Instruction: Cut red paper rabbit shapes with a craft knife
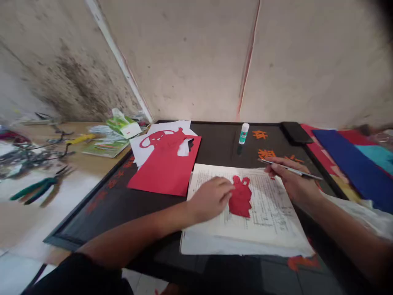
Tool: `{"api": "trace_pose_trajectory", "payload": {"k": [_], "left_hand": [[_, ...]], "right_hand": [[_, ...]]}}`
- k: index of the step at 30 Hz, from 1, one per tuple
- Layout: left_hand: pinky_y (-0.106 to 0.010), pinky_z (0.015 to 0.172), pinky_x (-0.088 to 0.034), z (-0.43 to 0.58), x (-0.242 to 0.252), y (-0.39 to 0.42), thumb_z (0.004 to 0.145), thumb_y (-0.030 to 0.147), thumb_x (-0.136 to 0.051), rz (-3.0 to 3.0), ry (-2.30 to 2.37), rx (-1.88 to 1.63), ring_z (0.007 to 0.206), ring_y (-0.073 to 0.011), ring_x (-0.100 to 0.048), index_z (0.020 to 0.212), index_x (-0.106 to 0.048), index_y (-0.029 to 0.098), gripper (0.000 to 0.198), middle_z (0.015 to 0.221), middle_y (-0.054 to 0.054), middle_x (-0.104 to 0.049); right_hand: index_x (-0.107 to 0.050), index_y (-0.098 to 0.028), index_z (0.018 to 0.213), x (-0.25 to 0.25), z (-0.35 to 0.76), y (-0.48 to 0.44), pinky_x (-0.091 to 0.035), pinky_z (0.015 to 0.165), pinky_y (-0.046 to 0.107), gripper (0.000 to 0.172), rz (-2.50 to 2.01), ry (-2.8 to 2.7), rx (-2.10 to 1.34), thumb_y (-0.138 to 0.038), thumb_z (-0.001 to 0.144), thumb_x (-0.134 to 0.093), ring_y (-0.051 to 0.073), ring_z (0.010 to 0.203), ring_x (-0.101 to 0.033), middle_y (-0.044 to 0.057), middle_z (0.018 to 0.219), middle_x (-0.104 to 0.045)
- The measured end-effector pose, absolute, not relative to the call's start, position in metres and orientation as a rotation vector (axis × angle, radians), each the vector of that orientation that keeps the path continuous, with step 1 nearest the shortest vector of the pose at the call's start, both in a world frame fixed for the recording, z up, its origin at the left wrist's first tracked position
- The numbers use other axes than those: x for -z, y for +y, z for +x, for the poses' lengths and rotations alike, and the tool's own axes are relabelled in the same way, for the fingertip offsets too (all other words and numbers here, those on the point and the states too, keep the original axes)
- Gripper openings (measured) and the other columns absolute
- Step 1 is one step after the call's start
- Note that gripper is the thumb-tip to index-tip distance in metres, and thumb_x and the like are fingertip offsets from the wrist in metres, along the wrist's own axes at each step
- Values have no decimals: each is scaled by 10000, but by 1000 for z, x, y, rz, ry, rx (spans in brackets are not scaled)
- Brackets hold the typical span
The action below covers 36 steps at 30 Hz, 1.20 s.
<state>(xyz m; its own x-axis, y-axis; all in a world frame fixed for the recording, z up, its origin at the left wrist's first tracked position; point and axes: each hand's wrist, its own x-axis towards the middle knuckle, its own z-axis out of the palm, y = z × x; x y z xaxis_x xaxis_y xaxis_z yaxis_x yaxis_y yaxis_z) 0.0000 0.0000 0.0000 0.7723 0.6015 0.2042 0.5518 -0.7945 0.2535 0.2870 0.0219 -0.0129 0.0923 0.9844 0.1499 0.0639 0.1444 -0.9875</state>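
In the head view, a small red paper cutout (240, 201) lies right of the frame's centre, flat on the printed page of a book (267, 227). It has a rabbit-like outline: two upright ears at the top, the right-hand one with a pale opening through it, a fuller body below and an uneven lower edge. Its red is even and matt against the pale paper.

The left hand (210, 199) comes in from the lower left and rests on the page, its bent fingers at the cutout's left edge. Whether that grip pinches the paper or only presses beside it, I cannot tell. The right hand (293, 178), at the right of the frame, has its grip clamped on a slim silver tool (296, 170), with the tip pointing left. The cutout sits between the two hands, just beside the left grip and clearly apart from the right one.

The book lies on a dark tabletop (219, 149). Toward the upper left is a red sheet (164, 176) with an opening cut in it, next to a larger red cutout with a face (158, 138). A white-capped glue stick (243, 134) stands above the book.
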Motion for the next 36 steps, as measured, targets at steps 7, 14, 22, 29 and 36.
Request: {"api": "trace_pose_trajectory", "payload": {"k": [7,14,22,29,36], "left_hand": [[-533,1170,-225,26,16,-30,861,774,-432,2789,850,-236,1468,-423,-175,1501,-269,38,989,1569,-284,-210],[-438,1199,-199,12,-3,8,866,748,-468,2792,411,-170,1459,-347,-268,1340,-520,82,819,1528,-217,-362],[-396,1160,-289,14,2,19,953,491,-559,2918,380,-132,1383,-295,-401,1269,-563,74,524,1411,-162,-529],[-376,1183,-251,13,-10,24,953,411,-580,2913,214,-79,1412,-283,-359,1357,-506,58,542,1426,-174,-504],[-469,1128,-318,12,-8,15,938,500,-573,2918,282,-89,1366,-342,-400,1302,-550,72,562,1390,-177,-538]], "right_hand": [[-797,-279,954,24,280,21,-524,658,296,306,-1207,-1095,-1120,-409,681,-844,159,715,-639,28,791,-740],[-803,-287,854,11,290,20,-523,618,267,261,-1248,-1103,-1240,-373,622,-885,131,636,-636,2,703,-731],[-802,-292,937,7,283,32,-530,772,321,215,-1371,-1742,-1108,-417,764,-781,190,841,-689,26,901,-778],[-805,-270,895,8,279,38,-516,630,282,212,-1300,-1600,-1194,-420,746,-792,157,687,-666,17,766,-761],[-802,-271,902,4,286,23,-556,765,303,200,-1331,-1785,-1117,-413,764,-781,192,833,-708,25,881,-780]]}}
